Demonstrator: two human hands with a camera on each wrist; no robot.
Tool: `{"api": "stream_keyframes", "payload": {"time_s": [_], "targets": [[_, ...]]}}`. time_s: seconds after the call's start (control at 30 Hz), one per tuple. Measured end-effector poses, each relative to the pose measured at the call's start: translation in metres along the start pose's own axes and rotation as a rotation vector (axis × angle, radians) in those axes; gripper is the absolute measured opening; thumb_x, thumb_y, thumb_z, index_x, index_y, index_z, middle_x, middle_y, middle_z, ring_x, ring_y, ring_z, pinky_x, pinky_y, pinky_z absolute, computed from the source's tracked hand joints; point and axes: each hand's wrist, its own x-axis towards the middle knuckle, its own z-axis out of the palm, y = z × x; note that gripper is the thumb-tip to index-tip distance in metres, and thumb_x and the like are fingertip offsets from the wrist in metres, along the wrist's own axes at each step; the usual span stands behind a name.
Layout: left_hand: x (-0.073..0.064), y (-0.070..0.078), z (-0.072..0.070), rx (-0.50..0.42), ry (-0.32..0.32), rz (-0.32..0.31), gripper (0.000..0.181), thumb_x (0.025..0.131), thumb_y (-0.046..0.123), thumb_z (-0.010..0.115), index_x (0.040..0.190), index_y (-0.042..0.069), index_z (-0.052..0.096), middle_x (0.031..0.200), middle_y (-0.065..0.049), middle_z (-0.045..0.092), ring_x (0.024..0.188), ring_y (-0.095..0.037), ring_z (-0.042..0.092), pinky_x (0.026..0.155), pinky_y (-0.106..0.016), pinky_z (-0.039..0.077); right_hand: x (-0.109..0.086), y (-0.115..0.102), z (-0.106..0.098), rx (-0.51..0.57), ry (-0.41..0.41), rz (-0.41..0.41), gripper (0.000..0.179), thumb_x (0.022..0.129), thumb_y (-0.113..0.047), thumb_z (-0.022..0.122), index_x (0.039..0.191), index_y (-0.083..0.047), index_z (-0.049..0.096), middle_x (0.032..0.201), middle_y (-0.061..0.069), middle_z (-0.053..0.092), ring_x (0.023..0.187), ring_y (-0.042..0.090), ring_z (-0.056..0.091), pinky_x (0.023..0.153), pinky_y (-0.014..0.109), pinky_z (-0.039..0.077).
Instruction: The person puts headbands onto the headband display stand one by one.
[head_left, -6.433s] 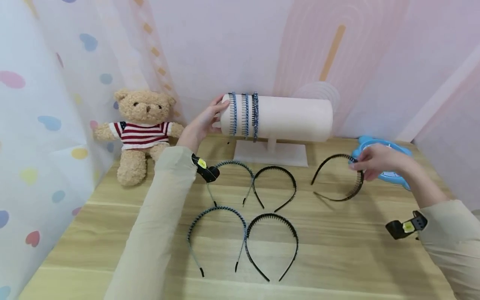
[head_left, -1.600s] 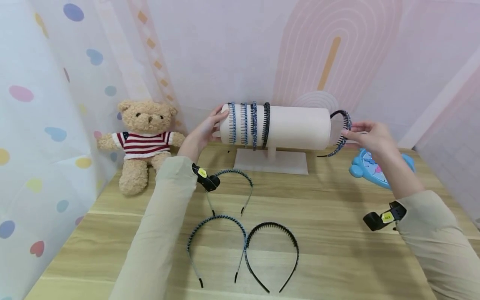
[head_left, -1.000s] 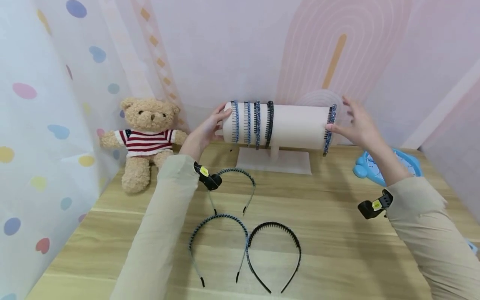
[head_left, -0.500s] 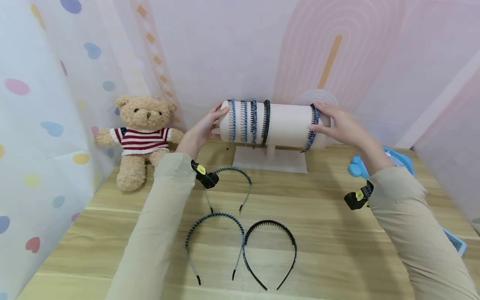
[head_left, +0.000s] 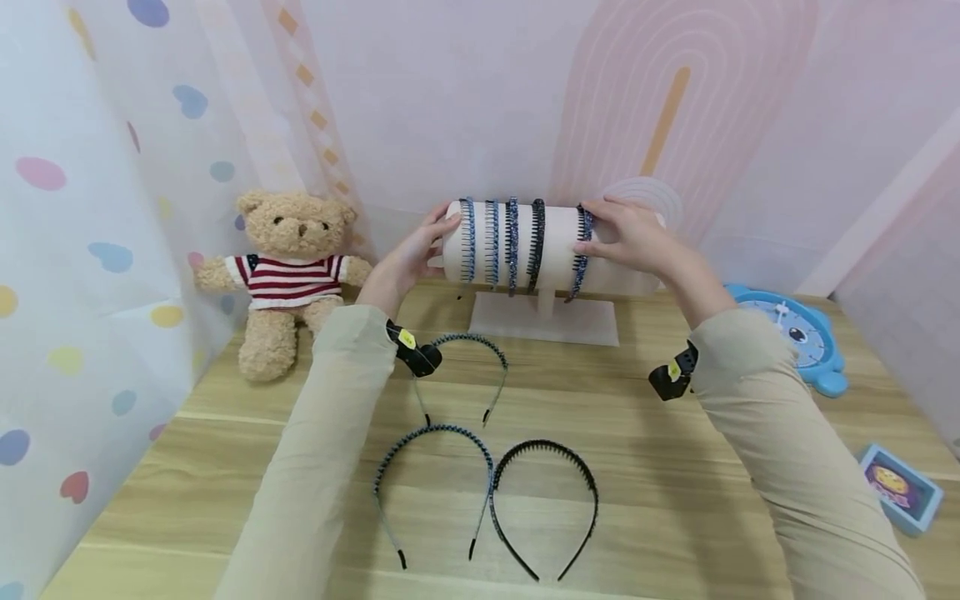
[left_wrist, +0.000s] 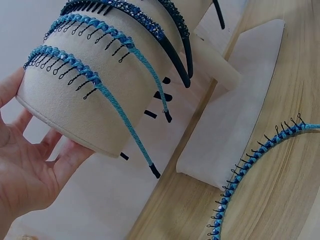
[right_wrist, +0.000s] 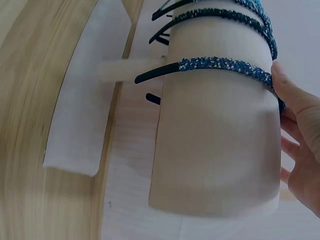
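My left hand [head_left: 407, 257] grips the left end of a white roll-shaped headband stand [head_left: 558, 246], its thumb at the rim in the left wrist view. My right hand [head_left: 636, 237] pinches a headband [right_wrist: 220, 63] with blue glitter, which sits around the roll right of its post. Left of it on the roll are a black headband [head_left: 537, 246], a blue glittery headband [head_left: 513, 250] and two blue braided headbands with wire teeth, one of them outermost [left_wrist: 65, 62]. On the table lie two blue beaded headbands, one nearer [head_left: 450, 428], and a black toothed headband [head_left: 542, 444].
A teddy bear [head_left: 292, 283] in a striped sweater sits at the back left. To the right lie a blue animal-shaped clock [head_left: 813, 342] and a small light-blue box [head_left: 900, 492] on the wooden table [head_left: 660, 517]. Patterned cloth stands behind and at the sides.
A black headband and the blue glittery one have gone onto the roll. My right hand has slid the glittery one leftward from the right end. My left hand stays at the left end.
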Motion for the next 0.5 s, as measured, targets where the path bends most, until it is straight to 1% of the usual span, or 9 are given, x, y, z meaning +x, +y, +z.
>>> {"api": "stream_keyframes", "payload": {"time_s": [0.13, 0.23, 0.37, 0.47, 0.5], "targets": [[-0.001, 0.001, 0.001, -0.003, -0.010, -0.008, 0.060, 0.094, 0.042, 0.043, 0.144, 0.041, 0.012, 0.152, 0.003, 0.016, 0.138, -0.028, 0.018, 0.107, -0.052, 0.025, 0.009, -0.007, 0.003, -0.004, -0.004, -0.034, 0.069, 0.086, -0.033, 0.062, 0.139, 0.000, 0.033, 0.145, 0.021, 0.032, 0.137, 0.037, 0.022, 0.114, 0.048, 0.011], [-0.002, 0.001, 0.001, -0.013, -0.011, -0.010, 0.060, 0.094, 0.042, 0.044, 0.144, 0.041, 0.011, 0.152, 0.004, 0.017, 0.138, -0.027, 0.019, 0.107, -0.051, 0.026, 0.014, -0.011, 0.005, -0.012, -0.019, -0.043, 0.069, 0.087, -0.034, 0.061, 0.140, -0.001, 0.032, 0.146, 0.020, 0.031, 0.137, 0.036, 0.023, 0.113, 0.049, 0.011], [-0.001, 0.002, 0.001, -0.010, -0.009, -0.009, 0.060, 0.093, 0.042, 0.044, 0.144, 0.042, 0.012, 0.151, 0.004, 0.019, 0.137, -0.027, 0.020, 0.107, -0.051, 0.027, 0.019, -0.014, 0.005, -0.028, -0.063, -0.030, 0.071, 0.089, -0.037, 0.057, 0.143, -0.003, 0.026, 0.148, 0.017, 0.027, 0.138, 0.035, 0.021, 0.113, 0.053, 0.007], [0.001, 0.001, 0.001, -0.007, -0.007, -0.011, 0.059, 0.093, 0.042, 0.044, 0.144, 0.042, 0.013, 0.151, 0.004, 0.019, 0.137, -0.027, 0.020, 0.107, -0.051, 0.026, 0.019, -0.014, 0.005, -0.041, -0.102, -0.005, 0.072, 0.091, -0.041, 0.051, 0.145, -0.005, 0.019, 0.151, 0.015, 0.020, 0.140, 0.036, 0.014, 0.112, 0.054, 0.001], [0.001, 0.001, 0.002, -0.008, -0.005, -0.014, 0.059, 0.093, 0.042, 0.044, 0.144, 0.042, 0.013, 0.151, 0.004, 0.019, 0.137, -0.027, 0.020, 0.107, -0.051, 0.026, 0.018, -0.014, 0.006, -0.046, -0.111, 0.009, 0.074, 0.092, -0.043, 0.049, 0.146, -0.005, 0.014, 0.152, 0.015, 0.016, 0.140, 0.036, 0.011, 0.112, 0.055, -0.001]]}}
